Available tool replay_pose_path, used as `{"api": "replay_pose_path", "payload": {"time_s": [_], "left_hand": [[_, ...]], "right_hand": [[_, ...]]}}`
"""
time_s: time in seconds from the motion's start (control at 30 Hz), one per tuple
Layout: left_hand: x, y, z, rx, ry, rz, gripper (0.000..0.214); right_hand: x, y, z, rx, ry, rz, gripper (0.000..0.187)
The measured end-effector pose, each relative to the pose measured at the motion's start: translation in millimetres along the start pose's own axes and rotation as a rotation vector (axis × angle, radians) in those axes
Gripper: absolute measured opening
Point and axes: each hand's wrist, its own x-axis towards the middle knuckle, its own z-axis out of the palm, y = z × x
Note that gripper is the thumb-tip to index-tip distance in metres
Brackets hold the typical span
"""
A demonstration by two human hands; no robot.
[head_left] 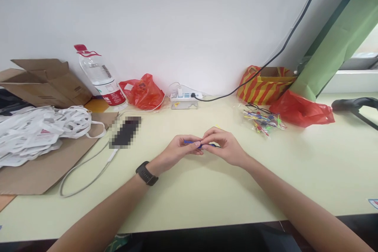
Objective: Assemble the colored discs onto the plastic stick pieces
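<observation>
My left hand [181, 149] and my right hand [224, 147] meet over the middle of the table. Between them is a small blue plastic piece [188, 142], long and thin, mostly covered by fingers, so its kind cannot be made out. The left fingers and thumb are closed on its left part. My right thumb and fingertips pinch it close to the left thumb, and a bit of blue also shows under the right fingers. A dark watch is on the left wrist.
Bagged colourful plastic pieces [262, 121] lie right of my hands, beside a red plastic bag [301, 108] and a striped bag [262, 86]. A power strip [186, 95] sits against the wall. Leftward are a blurred phone-like object [125, 133], a bottle [103, 82] and white straps [38, 134].
</observation>
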Motion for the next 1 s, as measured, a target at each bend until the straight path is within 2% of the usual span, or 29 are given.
{"api": "replay_pose_path", "payload": {"time_s": [0.17, 0.27, 0.33, 0.5, 0.7, 0.83, 0.93, 1.0], "left_hand": [[1, 2, -0.8, 0.193, 0.091, 0.098, 0.029], [2, 1, -0.8, 0.284, 0.151, 0.14, 0.028], [1, 2, -1.1, 0.298, 0.147, 0.157, 0.029], [-2, 7, -4.5, 0.138, 0.004, 0.108, 0.033], [0, 9, -8.5, 0.136, -0.011, 0.103, 0.031], [3, 7, -9.1, 0.128, 0.048, 0.137, 0.034], [3, 6, -8.9, 0.107, 0.065, 0.132, 0.035], [3, 6, -8.7, 0.098, 0.067, 0.127, 0.033]], "right_hand": [[3, 4, -2, 0.134, -0.036, 0.236, 0.03], [3, 7, -2, 0.135, -0.085, 0.295, 0.032], [3, 8, -2, 0.118, -0.077, 0.276, 0.031], [5, 7, -7, 0.078, -0.016, 0.2, 0.03], [3, 4, -10, 0.022, 0.022, 0.155, 0.029], [-1, 3, -10, -0.171, 0.14, 0.027, 0.046], [-4, 5, -6, -0.163, 0.137, -0.03, 0.066], [-5, 6, -2, -0.116, 0.157, -0.004, 0.062]]}}
